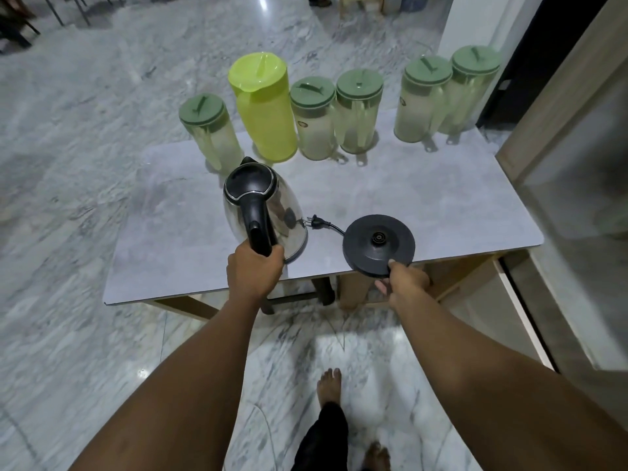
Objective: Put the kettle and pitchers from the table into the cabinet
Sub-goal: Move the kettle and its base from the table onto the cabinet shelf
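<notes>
Kettle (265, 212) upright at the tabletop's (441, 198) near-left edge, handle facing the person. Left hand (255, 270) wrapped around the handle; right hand (406, 278) pinching the near rim of the kettle base (379, 246), which overhangs the near edge. Cord and plug (314, 222) lie between the two. Pitchers in a row along the far edge: five green-lidded (311, 119), one yellow (266, 107). Marble floor (68, 164); probably the cabinet (560, 181) on the right, so the carry likely goes right.

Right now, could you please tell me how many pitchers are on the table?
6: one green-lidded pitcher far left, the yellow pitcher, a middle pair, and a pair far right. None seems hidden.
</notes>
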Motion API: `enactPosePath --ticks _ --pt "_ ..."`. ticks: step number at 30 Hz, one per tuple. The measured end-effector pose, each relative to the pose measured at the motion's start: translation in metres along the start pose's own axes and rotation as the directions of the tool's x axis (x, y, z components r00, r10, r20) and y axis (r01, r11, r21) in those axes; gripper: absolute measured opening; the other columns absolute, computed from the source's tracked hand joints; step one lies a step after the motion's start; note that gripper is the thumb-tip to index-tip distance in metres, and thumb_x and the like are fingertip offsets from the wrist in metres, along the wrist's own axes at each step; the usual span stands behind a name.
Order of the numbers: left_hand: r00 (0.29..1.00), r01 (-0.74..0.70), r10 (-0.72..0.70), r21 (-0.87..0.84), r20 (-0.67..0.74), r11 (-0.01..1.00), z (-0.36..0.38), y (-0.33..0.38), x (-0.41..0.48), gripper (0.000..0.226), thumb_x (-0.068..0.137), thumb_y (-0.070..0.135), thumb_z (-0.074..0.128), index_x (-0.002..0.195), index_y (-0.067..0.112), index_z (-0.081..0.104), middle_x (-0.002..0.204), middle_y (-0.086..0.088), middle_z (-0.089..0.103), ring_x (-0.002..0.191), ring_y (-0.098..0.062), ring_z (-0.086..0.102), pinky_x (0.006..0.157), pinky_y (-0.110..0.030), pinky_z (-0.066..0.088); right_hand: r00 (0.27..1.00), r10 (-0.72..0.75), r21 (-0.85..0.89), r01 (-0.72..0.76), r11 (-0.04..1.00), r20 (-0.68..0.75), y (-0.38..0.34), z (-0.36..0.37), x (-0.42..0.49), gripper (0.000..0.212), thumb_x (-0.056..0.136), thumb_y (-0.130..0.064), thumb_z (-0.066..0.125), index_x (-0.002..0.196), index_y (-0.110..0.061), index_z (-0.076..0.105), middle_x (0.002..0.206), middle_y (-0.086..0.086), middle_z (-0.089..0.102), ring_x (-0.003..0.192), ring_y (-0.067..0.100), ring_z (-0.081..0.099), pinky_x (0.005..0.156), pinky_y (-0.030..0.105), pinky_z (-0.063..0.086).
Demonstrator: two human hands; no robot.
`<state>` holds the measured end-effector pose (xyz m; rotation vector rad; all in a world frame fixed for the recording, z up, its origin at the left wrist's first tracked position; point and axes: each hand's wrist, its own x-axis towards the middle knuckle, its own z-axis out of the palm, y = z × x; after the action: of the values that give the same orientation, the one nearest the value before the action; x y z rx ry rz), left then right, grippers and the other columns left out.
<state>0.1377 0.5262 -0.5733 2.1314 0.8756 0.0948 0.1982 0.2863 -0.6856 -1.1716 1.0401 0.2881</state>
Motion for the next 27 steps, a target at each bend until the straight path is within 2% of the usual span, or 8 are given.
enactPosePath --ticks 2,6,8,12,18,21,24,27 --pt "1.000 -0.019 0.019 -0.013 -0.019 1.000 0.000 0.001 -0.001 0.019 0.080 0.032 0.065 0.085 0.014 0.067 0.074 -0.003 0.066 0.076 -0.027 0.065 0.067 -0.034 0.052 0.998 0.006 0.034 -0.008 0.999 0.063 -0.004 0.002 -0.003 0.040 0.089 -0.012 0.070 0.127 -0.003 0.059 0.115 0.018 0.069 0.085 0.028 0.071 0.061 0.035 0.062" --pt "0.985 -0.105 0.101 -0.020 -0.137 0.994 -0.002 0.010 -0.009 0.033 0.088 0.031 0.065 0.114 0.010 0.063 0.092 -0.005 0.067 0.082 -0.024 0.058 0.073 -0.032 0.046 0.968 0.044 0.116 -0.074 0.991 0.245 -0.029 -0.005 -0.016 0.052 0.093 -0.010 0.065 0.142 -0.010 0.048 0.135 0.018 0.059 0.118 0.035 0.062 0.094 0.047 0.056" --pt "0.977 -0.134 0.132 -0.002 -0.166 0.991 -0.004 0.016 -0.015 0.033 0.091 0.032 0.063 0.114 0.008 0.062 0.092 -0.008 0.065 0.083 -0.027 0.058 0.072 -0.034 0.045 0.959 0.019 0.134 -0.059 0.989 0.284 -0.042 -0.015 -0.025 0.053 0.096 -0.006 0.059 0.146 -0.011 0.043 0.141 0.020 0.054 0.124 0.038 0.059 0.100 0.050 0.053" --pt "0.967 -0.203 0.203 0.017 -0.151 0.979 -0.011 0.032 -0.035 0.032 0.090 0.030 0.063 0.111 0.006 0.061 0.094 -0.015 0.067 0.083 -0.034 0.058 0.074 -0.039 0.049 0.958 -0.061 0.152 0.019 0.988 0.279 -0.066 -0.047 -0.047 0.048 0.097 -0.001 0.055 0.143 -0.005 0.042 0.138 0.023 0.056 0.119 0.040 0.062 0.095 0.049 0.055" --pt "0.927 -0.367 0.359 -0.072 -0.106 0.927 -0.006 0.078 -0.079 0.027 0.087 0.027 0.063 0.106 0.008 0.061 0.091 -0.018 0.071 0.086 -0.041 0.064 0.073 -0.042 0.054 0.961 -0.208 0.187 0.174 0.967 0.184 -0.104 -0.125 -0.087 0.048 0.097 -0.001 0.053 0.143 -0.003 0.039 0.136 0.026 0.056 0.103 0.037 0.066 0.065 0.039 0.060" --pt "0.881 -0.472 0.472 -0.107 -0.033 0.875 0.002 0.113 -0.101 0.029 0.086 0.028 0.064 0.108 0.009 0.062 0.096 -0.018 0.072 0.089 -0.040 0.065 0.076 -0.045 0.056 0.954 -0.285 0.224 0.258 0.940 0.095 -0.123 -0.176 -0.112 0.046 0.097 0.000 0.052 0.142 -0.002 0.040 0.133 0.025 0.058 0.102 0.037 0.067 0.067 0.040 0.059" --pt "0.812 -0.565 0.582 -0.183 0.049 0.805 0.015 0.148 -0.127 0.026 0.086 0.025 0.065 0.108 0.010 0.063 0.097 -0.016 0.072 0.089 -0.038 0.065 0.074 -0.039 0.052 0.940 -0.340 0.270 0.326 0.906 0.008 -0.131 -0.231 -0.140 0.040 0.099 0.000 0.050 0.138 -0.002 0.043 0.123 0.023 0.060 0.087 0.030 0.068 0.067 0.040 0.056" --pt "0.739 -0.617 0.664 -0.279 0.118 0.736 0.028 0.174 -0.155 0.023 0.088 0.026 0.065 0.104 0.010 0.063 0.093 -0.014 0.072 0.087 -0.035 0.065 0.073 -0.038 0.051 0.920 -0.380 0.282 0.392 0.876 -0.099 -0.127 -0.281 -0.172 0.034 0.100 -0.001 0.049 0.133 -0.002 0.046 0.120 0.024 0.061 0.084 0.028 0.067 0.067 0.039 0.055"
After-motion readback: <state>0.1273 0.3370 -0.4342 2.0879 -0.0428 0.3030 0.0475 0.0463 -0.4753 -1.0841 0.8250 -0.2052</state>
